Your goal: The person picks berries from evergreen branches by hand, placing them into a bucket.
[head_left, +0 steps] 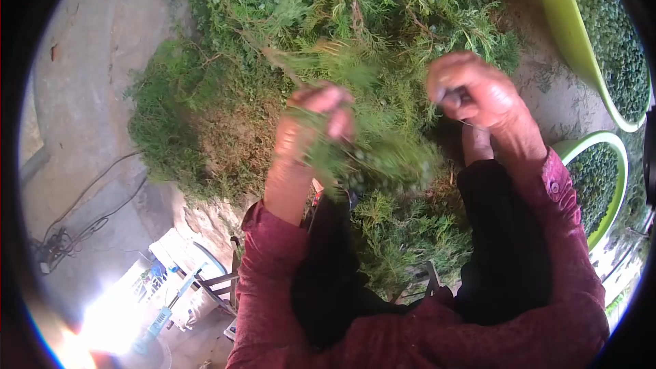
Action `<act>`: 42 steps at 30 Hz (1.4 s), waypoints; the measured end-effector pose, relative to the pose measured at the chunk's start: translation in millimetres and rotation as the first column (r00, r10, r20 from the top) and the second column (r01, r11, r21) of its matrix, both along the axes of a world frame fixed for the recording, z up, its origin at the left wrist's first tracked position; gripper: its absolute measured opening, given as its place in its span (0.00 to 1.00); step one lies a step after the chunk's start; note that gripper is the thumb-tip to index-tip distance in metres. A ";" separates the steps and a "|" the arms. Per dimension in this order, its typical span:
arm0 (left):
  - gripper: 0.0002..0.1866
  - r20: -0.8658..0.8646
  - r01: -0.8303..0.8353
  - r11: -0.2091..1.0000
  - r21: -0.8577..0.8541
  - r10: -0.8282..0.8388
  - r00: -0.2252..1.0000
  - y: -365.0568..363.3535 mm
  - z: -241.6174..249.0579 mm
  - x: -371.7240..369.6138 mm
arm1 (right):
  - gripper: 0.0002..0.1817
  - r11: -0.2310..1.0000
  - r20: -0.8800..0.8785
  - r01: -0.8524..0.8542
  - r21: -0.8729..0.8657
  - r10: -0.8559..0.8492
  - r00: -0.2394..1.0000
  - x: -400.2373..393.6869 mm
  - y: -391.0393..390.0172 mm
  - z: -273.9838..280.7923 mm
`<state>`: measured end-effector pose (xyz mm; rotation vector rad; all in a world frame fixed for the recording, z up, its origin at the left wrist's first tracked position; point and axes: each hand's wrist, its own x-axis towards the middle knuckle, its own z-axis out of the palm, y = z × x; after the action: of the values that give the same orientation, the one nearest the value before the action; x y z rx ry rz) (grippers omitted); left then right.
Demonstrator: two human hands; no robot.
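My left hand [318,113] is closed around a leafy conifer branch [379,154], whose green sprays are smeared by motion and spread to the right below the hand. Its woody stem appears to reach up and left past my fingers. To the right, apart from the branch, my right hand [478,89] has its fingers curled in; what lies inside them, if anything, I cannot make out. Under and beyond both hands spreads a large heap of cut conifer branches [355,0], with small pale green cones among the foliage at the upper left.
Two lime-green tubs, one at the upper right [570,34] and one below it [623,171], hold many small green pieces. Cables [89,208] lie on the concrete floor [82,96] at the left. A bright glare and some clutter fill the lower left. My dark-trousered legs [509,232] flank more branches.
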<state>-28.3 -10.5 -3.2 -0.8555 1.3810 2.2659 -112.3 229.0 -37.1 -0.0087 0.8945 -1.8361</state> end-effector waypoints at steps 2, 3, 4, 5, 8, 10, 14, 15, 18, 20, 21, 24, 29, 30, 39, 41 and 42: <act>0.08 0.015 -0.190 0.982 -0.022 0.190 0.982 1.8 14.2 -1.8 | 0.08 0.977 0.131 0.135 -0.167 -0.113 0.985 -4.2 13.2 -11.3; 0.10 0.025 -0.371 0.927 -0.044 0.373 0.928 1.3 19.7 -2.9 | 0.08 0.976 0.128 0.134 -0.172 -0.112 0.985 -1.4 11.6 -10.5; 0.09 0.004 -0.336 0.940 0.061 0.337 0.942 -9.9 11.3 0.7 | 0.08 0.979 0.095 0.144 -0.145 -0.131 0.987 4.3 10.7 -7.6; 0.09 -0.005 -0.335 0.940 0.058 0.336 0.942 -14.3 5.7 1.0 | 0.08 0.980 0.058 0.155 -0.120 -0.149 0.987 6.7 9.0 -6.8; 0.05 0.070 -0.502 0.836 0.224 0.500 0.863 -24.0 -6.8 2.4 | 0.09 0.983 -0.004 0.164 -0.081 -0.165 0.986 11.3 7.1 -16.4; 0.04 0.120 -0.372 0.850 0.374 0.353 0.928 -33.8 -10.1 1.5 | 0.12 0.978 -0.019 0.173 -0.114 -0.176 0.984 8.5 7.1 -15.9; 0.04 0.146 -0.481 0.800 0.360 0.461 0.875 -28.9 -12.0 0.7 | 0.11 0.987 -0.106 0.163 -0.006 -0.163 0.981 9.7 -1.5 -2.6; 0.04 0.138 -0.484 0.802 0.349 0.467 0.873 -26.0 -10.5 -0.1 | 0.11 0.990 -0.172 0.137 0.026 -0.131 0.976 11.4 -5.8 0.2; 0.05 0.139 -0.472 0.820 0.324 0.453 0.881 -23.5 -11.8 -2.0 | 0.10 0.983 -0.455 0.102 0.152 -0.022 0.890 13.9 -23.0 5.6; 0.05 0.149 -0.458 0.833 0.309 0.434 0.889 -24.8 -14.3 -2.9 | 0.08 0.961 -0.640 0.157 0.226 0.025 0.768 18.1 -32.7 6.4; 0.04 0.154 -0.466 0.828 0.313 0.440 0.885 -26.3 -16.5 -2.2 | 0.08 0.962 -0.639 0.156 0.225 0.025 0.768 18.6 -33.6 9.8; 0.04 0.137 -0.512 0.823 0.245 0.494 0.859 -26.8 -9.9 -2.4 | 0.08 0.948 -0.588 0.108 0.300 0.095 0.803 18.7 -32.0 15.1; 0.05 -0.081 -0.502 0.845 -0.187 0.496 0.865 -53.2 -13.2 4.7 | 0.09 0.896 -0.259 0.047 0.442 0.077 0.963 13.3 -5.3 11.0; 0.06 -0.081 -0.516 0.855 0.055 0.519 0.851 -53.0 -4.8 7.7 | 0.09 0.944 -0.131 0.067 0.324 -0.026 0.991 13.6 -1.1 -2.8; 0.09 -0.091 -0.368 0.836 0.408 0.438 0.894 -59.4 -14.9 11.2 | 0.36 0.987 -0.070 -0.012 0.158 0.024 0.997 15.5 -38.1 -25.0; 0.10 -0.215 -0.292 0.887 0.357 0.382 0.899 -47.8 -14.9 12.9 | 0.47 0.933 -0.153 -0.060 0.354 0.121 0.981 17.6 -46.3 -13.2; 0.11 -0.389 -0.229 0.945 0.234 0.307 0.869 -22.1 4.1 7.3 | 0.51 0.930 -0.163 -0.078 0.358 0.144 0.976 17.3 -47.2 -8.1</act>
<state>-21.0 -32.6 0.9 -0.5424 1.2486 2.8748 -95.0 181.7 -45.1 -0.0084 1.3190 -1.5663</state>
